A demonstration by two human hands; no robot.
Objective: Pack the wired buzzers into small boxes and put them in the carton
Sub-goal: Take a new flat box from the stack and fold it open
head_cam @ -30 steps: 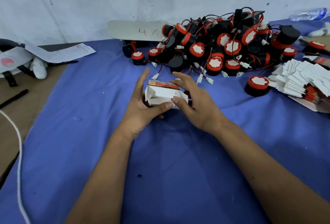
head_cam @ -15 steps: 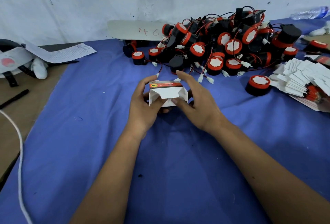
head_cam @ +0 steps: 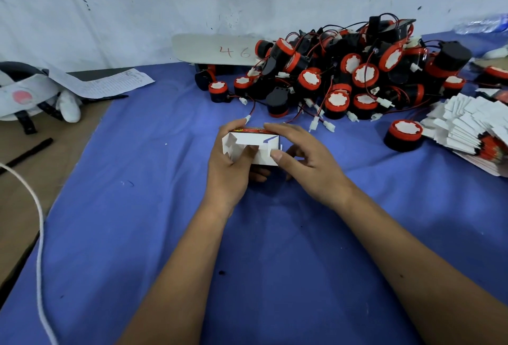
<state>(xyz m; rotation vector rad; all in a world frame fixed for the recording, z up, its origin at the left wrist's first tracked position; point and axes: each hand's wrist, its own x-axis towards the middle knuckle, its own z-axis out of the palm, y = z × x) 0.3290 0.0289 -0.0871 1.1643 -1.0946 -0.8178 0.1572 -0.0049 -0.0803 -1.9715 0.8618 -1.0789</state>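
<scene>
Folding flaps: left hand grips small box, right hand pinches it, near buzzer pile, ready for filling.

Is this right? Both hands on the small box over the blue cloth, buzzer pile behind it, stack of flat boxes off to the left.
Not quite. In the head view the stack of flat boxes lies to the right, beside the buzzer pile. The rest holds: left hand and right hand hold the small box over the blue cloth.
</scene>
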